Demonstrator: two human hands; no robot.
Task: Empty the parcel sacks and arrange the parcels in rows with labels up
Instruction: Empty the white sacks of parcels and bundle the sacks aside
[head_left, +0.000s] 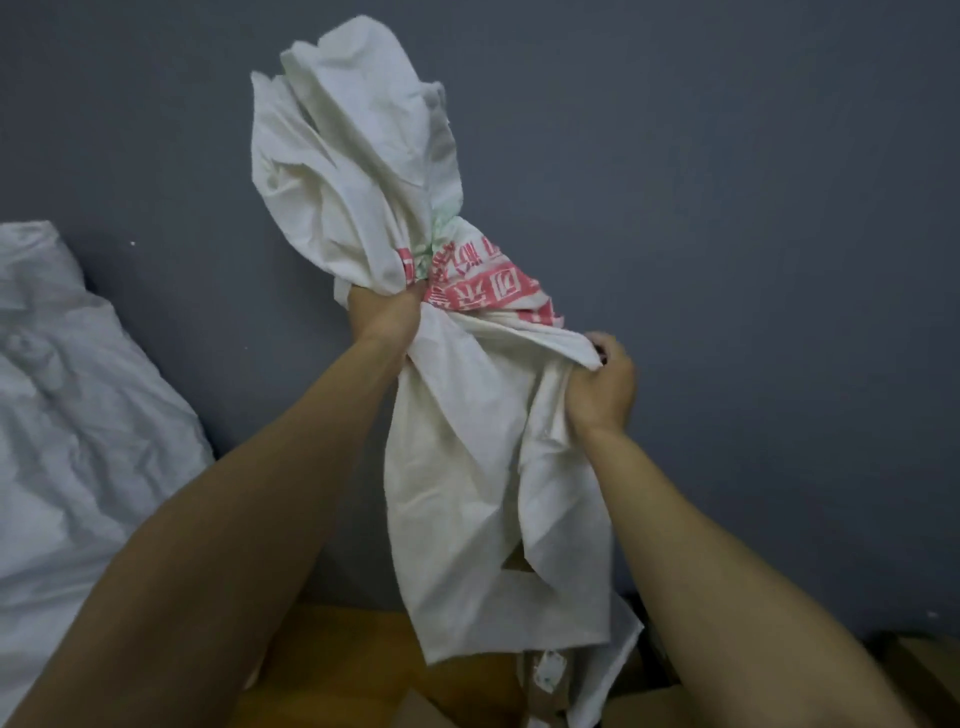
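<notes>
**White sack held in both hands above brown parcels**

Nearest, below the lower end of the printed sack (467, 467), brown cardboard parcels (337, 670) lie along the bottom edge. They are cut off by the frame and partly covered by the two bare forearms, and their faces are too dim and blurred to tell which side is up.

The printed sack hangs limp and crumpled between the hands. The right grip (602, 384) is curled tight round a fold at the sack's right edge. Higher and to the left, the left grip (387, 312) is closed round the bunched middle, touching the red print. Above the left grip the rest of the sack stands up in a loose, twisted bunch. Its folds hide whatever it may hold, and its mouth cannot be made out. The red characters are creased and unreadable, with a faint green mark beside them.

Well to the left of the printed sack lies a second sack (78, 389), white and rumpled, cut by the left edge, its contents hidden. Behind the printed sack is a plain grey surface (727, 208), and whether that is floor or wall cannot be told
</notes>
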